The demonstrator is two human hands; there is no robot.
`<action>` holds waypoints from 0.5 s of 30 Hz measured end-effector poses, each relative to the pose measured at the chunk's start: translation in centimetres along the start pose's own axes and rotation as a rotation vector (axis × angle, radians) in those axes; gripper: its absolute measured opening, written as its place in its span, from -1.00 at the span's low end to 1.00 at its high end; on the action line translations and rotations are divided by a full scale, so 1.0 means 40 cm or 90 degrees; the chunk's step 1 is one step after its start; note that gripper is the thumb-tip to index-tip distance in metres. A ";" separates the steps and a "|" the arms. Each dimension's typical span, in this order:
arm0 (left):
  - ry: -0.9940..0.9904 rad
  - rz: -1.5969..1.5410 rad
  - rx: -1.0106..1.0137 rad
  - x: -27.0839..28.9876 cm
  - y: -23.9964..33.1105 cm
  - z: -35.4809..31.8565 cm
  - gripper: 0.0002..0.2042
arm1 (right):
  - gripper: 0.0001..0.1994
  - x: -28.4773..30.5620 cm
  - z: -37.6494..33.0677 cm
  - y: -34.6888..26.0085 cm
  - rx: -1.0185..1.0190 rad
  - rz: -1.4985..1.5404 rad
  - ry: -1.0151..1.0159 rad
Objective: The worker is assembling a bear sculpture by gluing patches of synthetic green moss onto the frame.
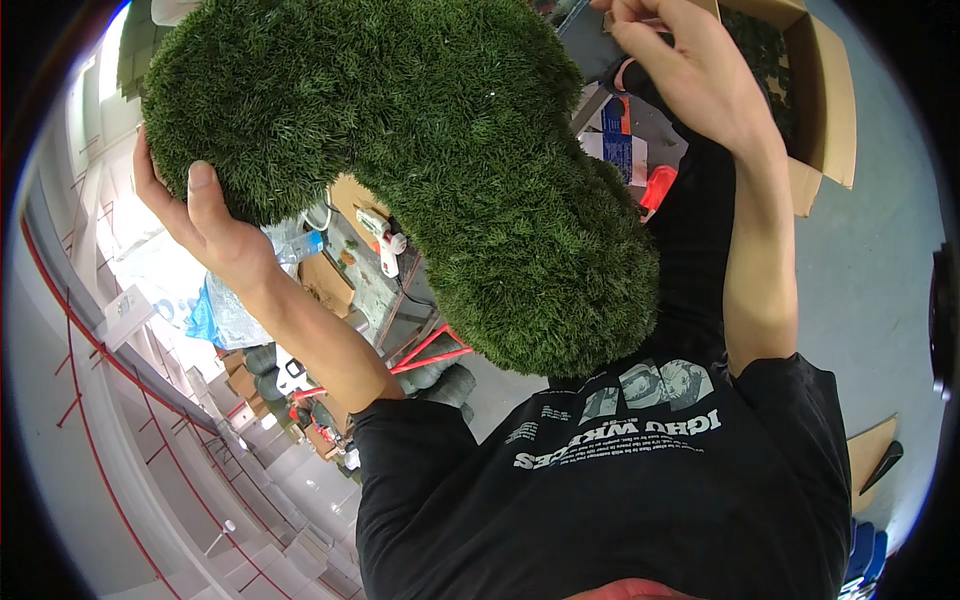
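Observation:
A large curved shape covered in dense green artificial grass (pixel 470 150) fills the upper middle and reaches down to my chest. My left hand (pixel 215 225) grips its left lobe, thumb on the near face and fingers round the outer edge. My right hand (pixel 680 60) is raised at the upper right, apart from the grass shape. Its thumb and fingers are pinched together near the top edge of the picture; what lies between them is too small to make out. Behind the shape, a white and red hot glue gun (pixel 385 243) lies on a worktable (pixel 372 290).
An open cardboard box (pixel 832 95) with green foliage inside stands at the upper right. Near my leg are a blue and white carton (pixel 622 150) and a red piece (pixel 657 188). Red metal legs (pixel 435 350) stand below the worktable. Clear plastic bags (pixel 235 310) lie at the left.

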State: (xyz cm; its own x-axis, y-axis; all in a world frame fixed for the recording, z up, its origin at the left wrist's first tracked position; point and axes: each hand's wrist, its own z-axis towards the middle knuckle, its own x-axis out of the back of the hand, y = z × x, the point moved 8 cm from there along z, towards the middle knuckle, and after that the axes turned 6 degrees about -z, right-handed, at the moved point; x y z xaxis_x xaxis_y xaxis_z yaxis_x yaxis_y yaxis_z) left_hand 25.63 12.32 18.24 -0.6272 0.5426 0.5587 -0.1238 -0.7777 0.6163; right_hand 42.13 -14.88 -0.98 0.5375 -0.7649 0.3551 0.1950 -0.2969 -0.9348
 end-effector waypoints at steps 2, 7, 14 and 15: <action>0.004 0.009 0.006 0.012 0.005 -0.007 -0.35 | -0.87 -0.036 -0.002 -0.032 0.210 0.058 0.091; 0.005 0.018 -0.001 0.015 0.017 -0.009 -0.37 | -0.92 -0.084 0.005 -0.160 0.336 0.079 0.082; -0.002 -0.005 -0.006 0.000 0.019 -0.007 -0.38 | -0.91 -0.137 0.049 -0.184 0.402 0.020 0.068; -0.001 -0.004 -0.006 0.003 0.018 -0.006 -0.38 | -0.91 -0.140 0.048 -0.189 0.411 -0.004 0.069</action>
State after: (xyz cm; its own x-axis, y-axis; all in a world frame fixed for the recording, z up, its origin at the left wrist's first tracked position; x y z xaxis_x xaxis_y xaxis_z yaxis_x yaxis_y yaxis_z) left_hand 25.29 11.74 18.63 -0.6248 0.5483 0.5559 -0.1345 -0.7769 0.6151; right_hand 39.22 -7.26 4.09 0.4557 -0.8272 0.3286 0.6699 0.0757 -0.7385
